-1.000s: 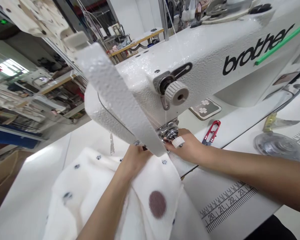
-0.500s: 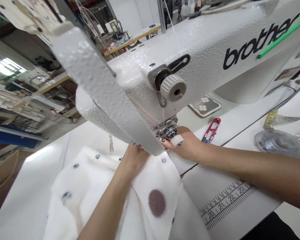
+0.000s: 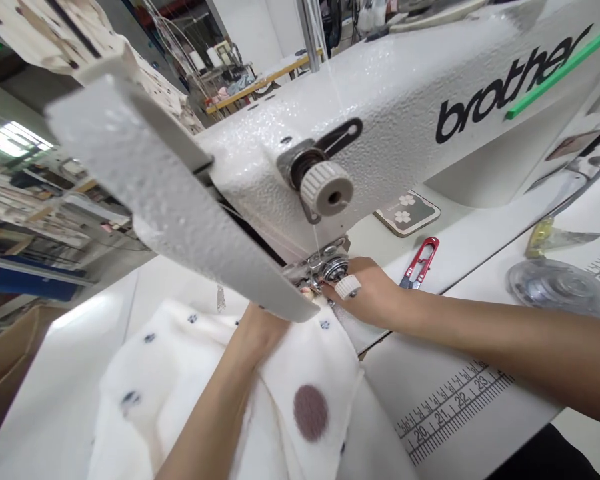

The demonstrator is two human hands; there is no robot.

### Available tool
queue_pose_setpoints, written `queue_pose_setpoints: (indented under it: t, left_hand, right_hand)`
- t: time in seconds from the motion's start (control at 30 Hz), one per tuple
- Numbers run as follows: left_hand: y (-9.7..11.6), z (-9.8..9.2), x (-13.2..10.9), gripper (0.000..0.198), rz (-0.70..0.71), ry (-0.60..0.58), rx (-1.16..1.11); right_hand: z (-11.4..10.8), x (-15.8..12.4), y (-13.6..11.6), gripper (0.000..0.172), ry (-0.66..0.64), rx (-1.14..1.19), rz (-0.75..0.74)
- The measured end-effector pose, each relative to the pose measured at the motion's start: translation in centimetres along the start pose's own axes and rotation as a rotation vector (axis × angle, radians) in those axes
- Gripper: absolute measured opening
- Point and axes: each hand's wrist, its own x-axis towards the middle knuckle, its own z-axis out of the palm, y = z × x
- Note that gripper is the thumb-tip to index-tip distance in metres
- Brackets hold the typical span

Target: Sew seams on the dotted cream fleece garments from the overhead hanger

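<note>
A white brother sewing machine [image 3: 390, 127] fills the upper middle of the view. White fleecy fabric [image 3: 205, 393] with small dark paw prints and a brown round spot lies under its head and drapes toward me. My left hand [image 3: 267, 327] rests on the fabric left of the needle area; the machine's pale cover hides its fingers. On the right, my right hand [image 3: 367, 290] reaches in behind the tension knob [image 3: 347, 287], close to the fabric's edge. Its fingertips are mostly hidden by the machine parts, so what they touch does not show.
Red-handled thread snips [image 3: 421, 263] lie right of my right hand, near a flower-patterned pad [image 3: 409, 212]. A clear round plastic case [image 3: 560, 287] and a yellow-and-clear item [image 3: 555, 239] sit farther right. Ruler markings [image 3: 455, 407] run along the table. A cardboard box [image 3: 15, 360] stands at left.
The pale cover at the machine's head has swung out to the left, exposing a dark gap behind it. The view has shifted slightly. Both hands stay in nearly the same places.
</note>
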Motion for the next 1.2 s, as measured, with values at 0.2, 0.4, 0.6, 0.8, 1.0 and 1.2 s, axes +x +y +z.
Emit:
queue_pose_setpoints:
  t: [0.2,0.4,0.6,0.8,1.0,1.2]
  left_hand:
    - [-0.4,0.3,0.4,0.015,0.007,-0.004,0.018]
    - [-0.5,0.5,0.3,0.012,-0.030,0.027,0.028]
    - [-0.3,0.6,0.0,0.014,-0.007,0.083,0.041]
    - [0.0,0.4,0.0,0.014,0.036,0.057,0.058]
    - [0.4,0.4,-0.1,0.009,0.049,0.057,-0.022]
    - [-0.1,0.4,-0.5,0.018,0.021,0.062,-0.058]
  right_hand:
    - [-0.3,0.0,-0.2,0.020,-0.028,0.039,0.021]
    - [-0.2,0.1,-0.2,0.020,-0.017,0.044,0.044]
    - [-0.3,0.0,-0.1,0.022,-0.020,0.018,0.031]
    - [-0.1,0.0,0.1,0.021,-0.004,0.018,-0.009]
    - [-0.5,0.0,-0.1,0.020,-0.040,0.021,0.004]
    - [-0.6,-0.2,-0.2,0.019,-0.008,0.151,0.036]
